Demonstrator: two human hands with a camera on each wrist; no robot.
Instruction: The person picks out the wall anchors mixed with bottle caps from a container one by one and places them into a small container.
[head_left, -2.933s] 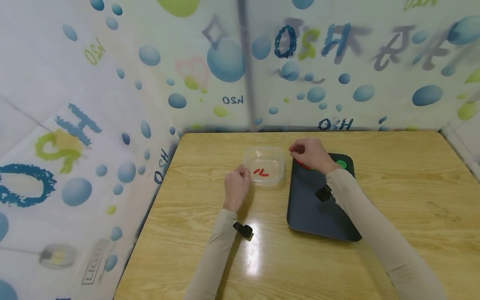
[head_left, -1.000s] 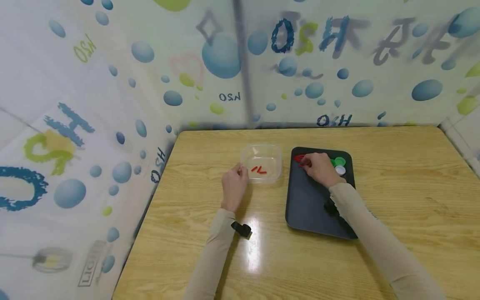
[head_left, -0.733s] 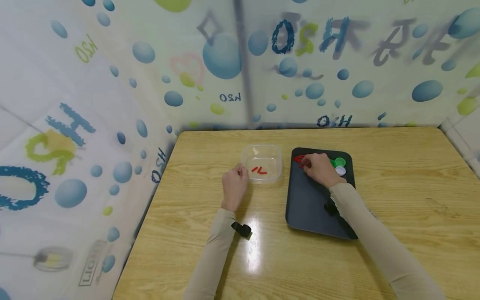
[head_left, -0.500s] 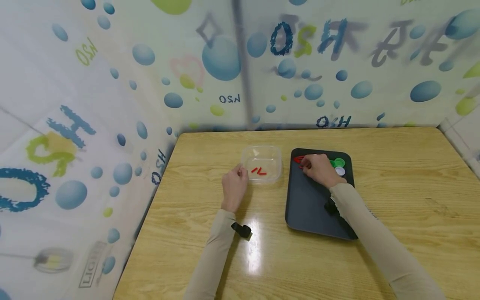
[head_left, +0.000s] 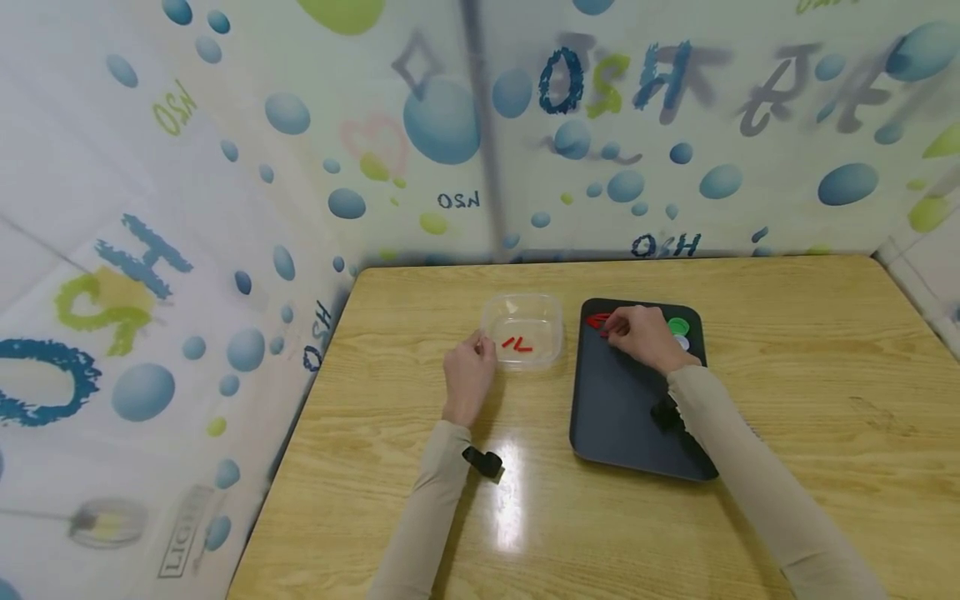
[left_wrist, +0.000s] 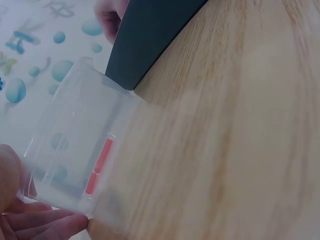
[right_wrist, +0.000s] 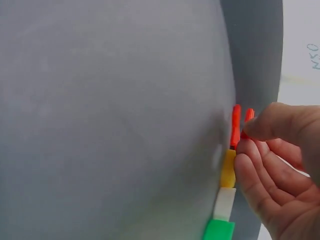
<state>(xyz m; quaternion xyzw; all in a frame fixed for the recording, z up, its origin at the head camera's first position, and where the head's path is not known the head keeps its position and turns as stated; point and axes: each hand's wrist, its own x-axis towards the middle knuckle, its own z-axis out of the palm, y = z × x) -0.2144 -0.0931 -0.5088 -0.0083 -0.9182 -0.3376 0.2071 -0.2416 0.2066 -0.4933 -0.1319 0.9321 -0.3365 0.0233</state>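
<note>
My left hand grips the near left rim of a clear plastic container, with the thumb on one side of its wall and fingers on the other in the left wrist view. Three short red sticks lie in the container. Over the far left part of a dark grey tray, my right hand pinches a small red stick between thumb and fingers. Right beside it, another red stick lies on the tray. More red pieces show at the tray's far left corner, partly behind my fingers.
A yellow piece, a white piece and a green piece line the tray's far side. From above, a green round cap and a white round one show. A patterned wall stands behind the wooden table.
My right hand has come from the gap beside the container to the red pieces on the tray, and lately shifted slightly right. My left hand stays on the container.
</note>
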